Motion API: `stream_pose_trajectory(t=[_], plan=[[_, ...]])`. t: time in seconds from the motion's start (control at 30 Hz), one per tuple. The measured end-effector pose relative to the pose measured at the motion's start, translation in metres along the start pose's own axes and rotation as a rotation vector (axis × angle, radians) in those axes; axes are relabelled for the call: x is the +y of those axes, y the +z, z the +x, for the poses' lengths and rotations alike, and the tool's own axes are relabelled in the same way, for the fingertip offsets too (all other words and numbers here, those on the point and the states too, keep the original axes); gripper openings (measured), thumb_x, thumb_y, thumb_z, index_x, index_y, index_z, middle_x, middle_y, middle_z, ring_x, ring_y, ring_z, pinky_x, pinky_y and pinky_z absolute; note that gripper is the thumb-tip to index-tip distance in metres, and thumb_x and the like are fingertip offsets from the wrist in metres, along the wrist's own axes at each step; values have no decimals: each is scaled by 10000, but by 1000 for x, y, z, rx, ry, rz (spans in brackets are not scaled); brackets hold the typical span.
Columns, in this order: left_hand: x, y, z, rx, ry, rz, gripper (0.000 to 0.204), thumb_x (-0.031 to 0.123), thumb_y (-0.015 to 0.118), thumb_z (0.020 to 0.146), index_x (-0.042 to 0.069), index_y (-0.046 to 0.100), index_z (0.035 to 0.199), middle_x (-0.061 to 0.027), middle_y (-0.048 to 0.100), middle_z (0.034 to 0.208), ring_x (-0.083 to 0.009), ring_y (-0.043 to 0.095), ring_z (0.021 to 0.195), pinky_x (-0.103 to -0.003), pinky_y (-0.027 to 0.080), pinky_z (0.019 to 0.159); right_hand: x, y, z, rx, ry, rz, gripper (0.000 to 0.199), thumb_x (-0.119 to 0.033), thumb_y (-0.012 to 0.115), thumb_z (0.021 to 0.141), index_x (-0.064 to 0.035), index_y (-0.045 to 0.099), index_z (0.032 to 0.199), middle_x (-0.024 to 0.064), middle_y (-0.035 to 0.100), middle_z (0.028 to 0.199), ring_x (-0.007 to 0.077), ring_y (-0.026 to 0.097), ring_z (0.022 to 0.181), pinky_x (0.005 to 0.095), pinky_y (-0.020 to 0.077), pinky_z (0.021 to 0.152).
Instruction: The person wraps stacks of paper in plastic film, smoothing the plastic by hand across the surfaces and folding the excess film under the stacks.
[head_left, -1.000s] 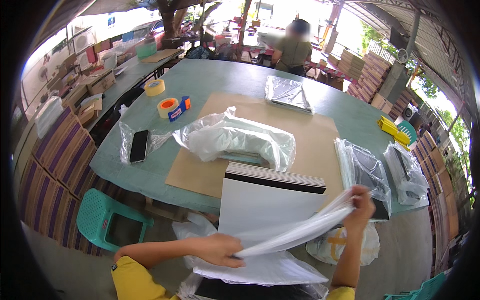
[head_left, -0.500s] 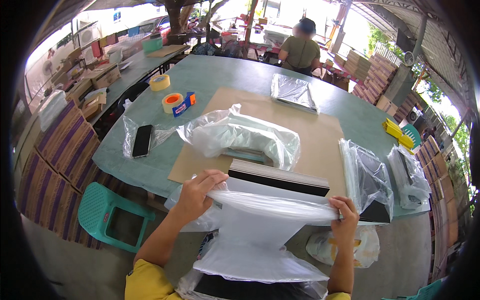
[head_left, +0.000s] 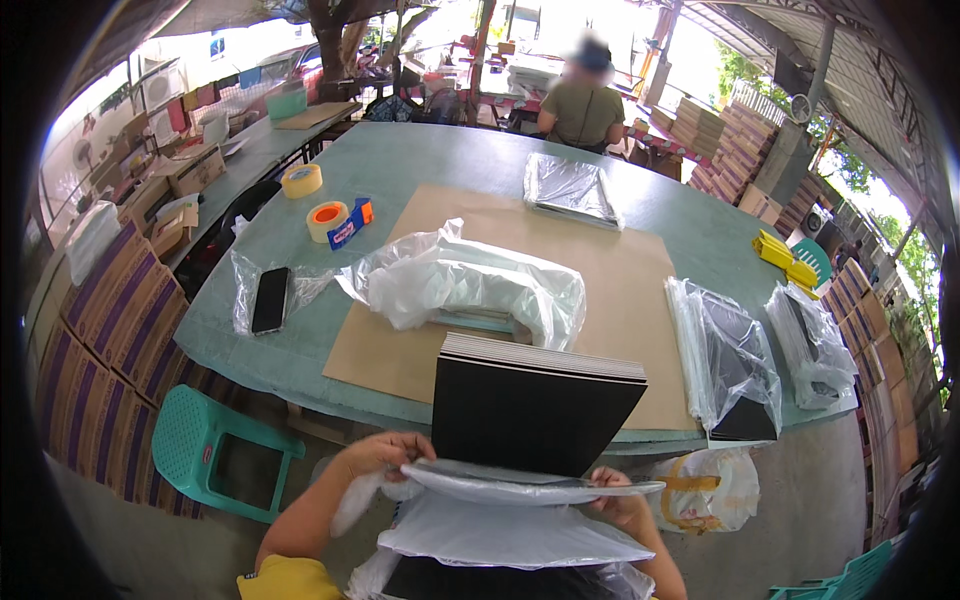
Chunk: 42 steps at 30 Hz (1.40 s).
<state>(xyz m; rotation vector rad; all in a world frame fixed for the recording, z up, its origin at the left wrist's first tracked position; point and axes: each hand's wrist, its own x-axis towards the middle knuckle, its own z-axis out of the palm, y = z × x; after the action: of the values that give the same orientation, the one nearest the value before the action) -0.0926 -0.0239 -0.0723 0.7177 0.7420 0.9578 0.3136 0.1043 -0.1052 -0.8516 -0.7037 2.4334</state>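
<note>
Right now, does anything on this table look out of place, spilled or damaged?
Nothing looks spilled or broken. Slightly odd: the phone lies on crumpled loose plastic, which looks like stray wrapping, and a wrapped black packet at right seems to jut past the near edge of the table.

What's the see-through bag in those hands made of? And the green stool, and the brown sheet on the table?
The bag looks like thin plastic film: glossy, wrinkled and partly see-through. The stool is probably moulded plastic, with one even green and small holes in its seat. The brown sheet looks like matte cardboard or thick paper, plain and flat; I can't tell which.
</note>
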Motion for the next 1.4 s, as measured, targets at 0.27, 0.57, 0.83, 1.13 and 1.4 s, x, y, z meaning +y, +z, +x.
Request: stream_pose_trajectory(t=[0.27, 0.57, 0.83, 1.13, 1.4], plan=[[-120, -55, 27, 313, -308, 462, 339, 268, 615, 716, 10, 522, 916, -39, 530, 809, -129, 489, 791, -259, 395, 697, 94, -37, 38, 892, -95, -913, 155, -121, 503, 645, 0, 585, 695, 139, 581, 652, 269, 570, 665, 353, 438, 621], [-189, -85, 33, 636, -141, 433, 328, 225, 669, 644, 13, 543, 860, -93, 555, 831, -172, 512, 747, -283, 408, 679, 114, -42, 53, 973, -31, -1270, 239, -167, 512, 692, 13, 571, 838, 200, 582, 773, 253, 576, 772, 356, 426, 686], [-129, -19, -44, 614, 32, 1326, 322, 75, 552, 667, 70, 555, 989, -168, 555, 904, -345, 516, 899, -348, 414, 779, 41, -16, -67, 319, -147, -485, 741, -170, 720, 609, -3, 329, 1216, 164, 361, 1247, 237, 370, 1147, 325, 301, 943], [-71, 40, -31, 353, 414, 1189, 370, 163, 458, 795, 75, 440, 1154, -147, 516, 1032, -271, 486, 987, -312, 371, 859, -9, 109, -88, -204, -582, -678, 797, -335, 713, 591, 29, 349, 1200, 184, 397, 1219, 257, 366, 1151, 370, 278, 955], [-18, 44, 6, 412, 696, 1618, 393, 184, 652, 709, -14, 513, 1018, -75, 571, 971, -186, 540, 832, -324, 425, 769, -25, 139, -48, 425, -1135, -768, 418, -236, 727, 623, -24, 546, 934, 53, 572, 865, 150, 527, 796, 274, 408, 742]])
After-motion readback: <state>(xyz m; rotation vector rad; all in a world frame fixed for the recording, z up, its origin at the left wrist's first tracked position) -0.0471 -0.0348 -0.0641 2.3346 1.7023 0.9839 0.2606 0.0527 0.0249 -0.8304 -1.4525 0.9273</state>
